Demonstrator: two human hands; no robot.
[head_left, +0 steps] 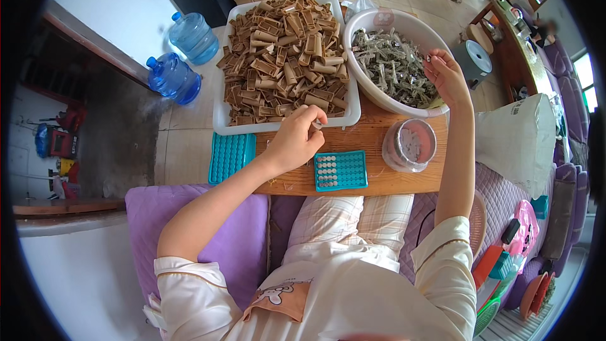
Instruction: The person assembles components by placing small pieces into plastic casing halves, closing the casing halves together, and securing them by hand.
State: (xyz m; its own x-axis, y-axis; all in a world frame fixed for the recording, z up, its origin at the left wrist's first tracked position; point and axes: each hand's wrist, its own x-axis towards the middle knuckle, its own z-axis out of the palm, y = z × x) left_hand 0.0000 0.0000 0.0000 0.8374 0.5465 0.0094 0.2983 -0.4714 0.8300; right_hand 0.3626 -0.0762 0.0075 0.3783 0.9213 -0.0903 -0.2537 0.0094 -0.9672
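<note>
My left hand (294, 141) is closed, its fingertips pinching a small greyish piece (317, 125) whose kind I cannot make out. Below it on the wooden table lies a teal tray (350, 172) of small wells, its left columns filled with round silvery pieces (327, 170). Over the right rim of a round white basin (353, 57), my right hand (449, 79) is raised with thumb and fingers pinched together. A tiny shiny bit shows at those fingertips, too small to name. Inside the basin is a heap of shiny grey, clear-looking parts (394, 66).
A white rectangular bin (218, 98) heaped with brown trough-shaped plastic pieces (284, 57) stands beyond my left hand. Another teal tray (231, 158) sits partly under its near edge. A clear round tub (409, 145) holds small pale pieces. Blue water jugs (175, 79) and a white sack (514, 142) flank the table.
</note>
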